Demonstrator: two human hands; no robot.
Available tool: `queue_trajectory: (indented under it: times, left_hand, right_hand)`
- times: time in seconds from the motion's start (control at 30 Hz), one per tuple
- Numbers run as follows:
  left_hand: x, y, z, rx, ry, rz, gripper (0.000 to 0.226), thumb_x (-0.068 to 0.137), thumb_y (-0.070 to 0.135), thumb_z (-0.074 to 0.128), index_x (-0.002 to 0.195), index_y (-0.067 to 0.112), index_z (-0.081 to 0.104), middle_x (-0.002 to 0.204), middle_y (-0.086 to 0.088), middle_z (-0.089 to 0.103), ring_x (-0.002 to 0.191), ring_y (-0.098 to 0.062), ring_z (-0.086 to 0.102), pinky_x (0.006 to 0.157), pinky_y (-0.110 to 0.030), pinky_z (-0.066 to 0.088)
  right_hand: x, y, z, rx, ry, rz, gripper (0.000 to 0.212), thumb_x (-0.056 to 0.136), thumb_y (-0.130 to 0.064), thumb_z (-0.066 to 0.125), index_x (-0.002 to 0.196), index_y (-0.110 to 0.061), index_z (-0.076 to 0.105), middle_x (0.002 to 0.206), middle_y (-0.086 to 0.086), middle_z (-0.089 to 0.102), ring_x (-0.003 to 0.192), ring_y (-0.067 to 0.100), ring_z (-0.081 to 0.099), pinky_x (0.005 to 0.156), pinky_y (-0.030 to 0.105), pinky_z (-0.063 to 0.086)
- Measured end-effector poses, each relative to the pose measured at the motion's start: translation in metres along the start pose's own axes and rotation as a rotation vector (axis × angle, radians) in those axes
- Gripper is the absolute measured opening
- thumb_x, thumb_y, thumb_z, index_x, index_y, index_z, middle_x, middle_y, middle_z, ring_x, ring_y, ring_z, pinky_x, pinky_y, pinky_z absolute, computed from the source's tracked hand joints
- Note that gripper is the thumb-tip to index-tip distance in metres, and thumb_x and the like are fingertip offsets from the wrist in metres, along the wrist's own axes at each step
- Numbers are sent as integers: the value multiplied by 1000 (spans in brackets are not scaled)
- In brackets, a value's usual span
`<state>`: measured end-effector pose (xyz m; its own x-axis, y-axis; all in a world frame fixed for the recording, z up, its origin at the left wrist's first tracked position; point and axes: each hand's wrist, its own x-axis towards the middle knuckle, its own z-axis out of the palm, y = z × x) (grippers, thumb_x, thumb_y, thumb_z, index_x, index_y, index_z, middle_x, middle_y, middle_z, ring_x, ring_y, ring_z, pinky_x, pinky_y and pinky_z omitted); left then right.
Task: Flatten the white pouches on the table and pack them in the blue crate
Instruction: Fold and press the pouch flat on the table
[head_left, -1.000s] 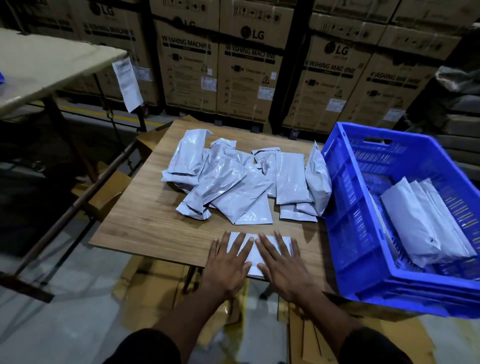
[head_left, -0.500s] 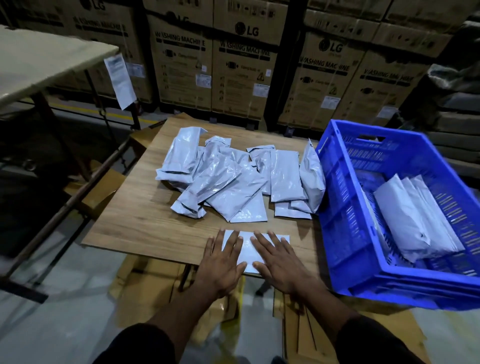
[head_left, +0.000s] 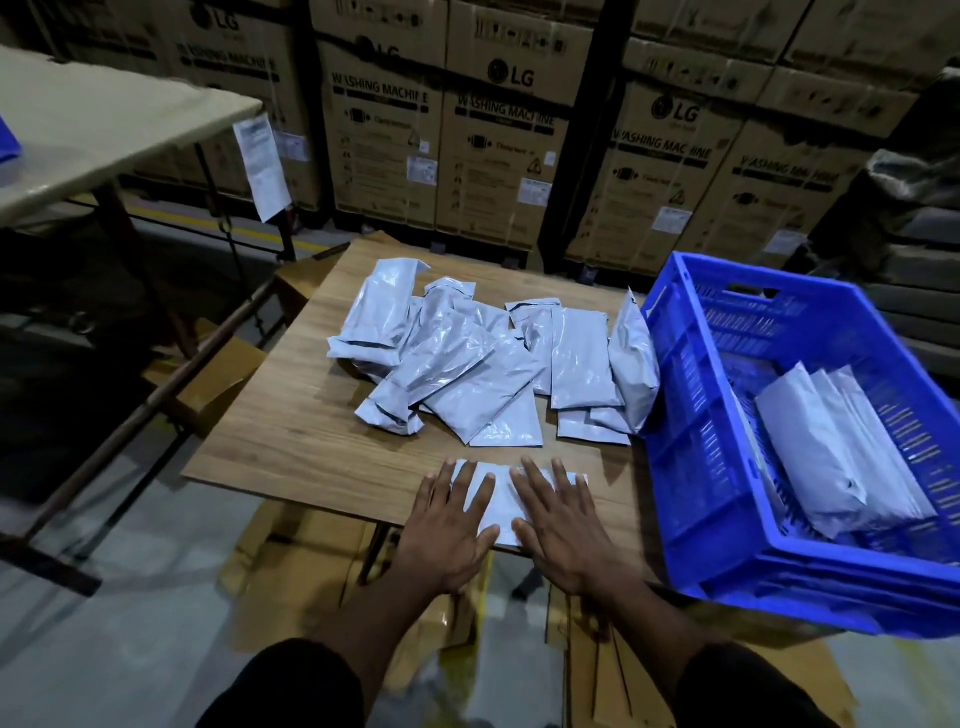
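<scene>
One white pouch (head_left: 500, 500) lies flat at the near edge of the wooden table (head_left: 291, 441). My left hand (head_left: 447, 530) and my right hand (head_left: 563, 525) rest palm-down on it side by side, fingers spread, covering most of it. A loose pile of several white pouches (head_left: 483, 364) sits in the middle of the table, some puffy and overlapping. One pouch (head_left: 634, 364) leans against the blue crate (head_left: 691, 447), which stands at the right. Inside the crate, a few flattened pouches (head_left: 826, 457) lean in a stack.
Stacked cardboard washing-machine boxes (head_left: 498, 156) form a wall behind the table. A second table (head_left: 104, 124) with a hanging paper label (head_left: 262, 166) stands at the left. Flattened cardboard (head_left: 291, 566) lies on the floor under the table.
Both hands have stayed flat on the pouch, spreading slightly apart. The view has shifted a little; pile and crate have not moved.
</scene>
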<state>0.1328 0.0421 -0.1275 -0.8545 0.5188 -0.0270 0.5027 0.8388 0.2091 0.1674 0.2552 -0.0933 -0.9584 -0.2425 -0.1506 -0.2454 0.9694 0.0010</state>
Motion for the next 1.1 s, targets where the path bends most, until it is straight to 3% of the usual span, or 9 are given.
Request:
queue_trajectory:
  times: [0.27, 0.33, 0.43, 0.53, 0.63, 0.77, 0.83, 0.93, 1.1]
  left_hand:
    - [1, -4, 4, -9, 2, 28, 66, 97, 59, 35, 152, 21, 41, 157, -12, 42, 143, -39, 41, 109, -60, 40]
    - [8, -9, 3, -3, -15, 52, 67, 98, 60, 30, 154, 23, 38, 161, -10, 37, 147, -38, 36, 113, -60, 34]
    - [19, -13, -7, -24, -54, 49, 77, 94, 65, 10, 162, 31, 17, 170, -1, 10, 156, -33, 6, 121, -57, 6]
    - [28, -13, -18, -2, -101, 53, 84, 84, 67, -5, 162, 37, 2, 170, 8, -6, 156, -28, -6, 120, -57, 1]
    - [30, -16, -21, -6, -103, 52, 81, 86, 68, -1, 161, 38, 5, 170, 10, -6, 156, -31, 0, 118, -59, 9]
    - [25, -14, -26, -34, -94, 77, 84, 92, 78, 20, 161, 38, -8, 166, 11, -25, 155, -28, -12, 118, -60, 10]
    - [21, -15, -25, -31, -45, 115, 86, 95, 66, 42, 161, 36, -4, 168, 5, -21, 156, -35, -3, 114, -62, 22]
    - [21, -16, -27, -46, 13, 119, 85, 88, 16, 63, 158, 35, 19, 170, -3, 9, 146, -43, 32, 105, -57, 43]
    - [36, -13, -42, -53, -1, 92, 77, 95, 2, 45, 159, 37, 22, 169, -2, 13, 152, -28, 20, 111, -48, 36]
  right_hand:
    - [0, -3, 3, 121, -57, -7, 71, 100, -67, 16, 158, -35, -9, 163, -14, -24, 149, 22, -27, 119, 55, -9]
    - [-7, 0, -3, 110, 55, -57, 71, 98, -68, 23, 158, -29, 17, 168, -4, -4, 153, 28, -12, 118, 55, 3]
    - [-19, 5, -1, -16, 135, -125, 44, 95, -55, 43, 128, -27, 51, 156, 7, 35, 148, 36, 24, 110, 58, 35]
    - [-16, 9, 3, 85, 149, -84, 31, 91, -47, 55, 115, -28, 55, 146, 10, 48, 142, 38, 37, 102, 53, 47]
    - [-11, 10, 4, 108, 219, -105, 28, 82, -30, 75, 105, -26, 60, 142, 12, 54, 138, 41, 43, 99, 52, 50]
    - [-10, 8, -4, 125, 315, -100, 15, 88, -23, 57, 102, -18, 63, 140, 12, 55, 135, 40, 46, 99, 50, 50]
    - [-9, 8, -11, 219, 300, -47, 16, 93, -21, 49, 105, -15, 58, 145, 13, 49, 135, 37, 47, 98, 44, 51]
    - [-13, 5, -30, 214, 207, -21, 18, 99, -19, 49, 117, -18, 51, 158, 3, 30, 138, 28, 43, 98, 40, 50]
    - [-28, -5, -49, -297, 196, -368, 59, 82, -20, 52, 140, -30, 48, 159, -8, 33, 150, 41, 17, 110, 68, 20]
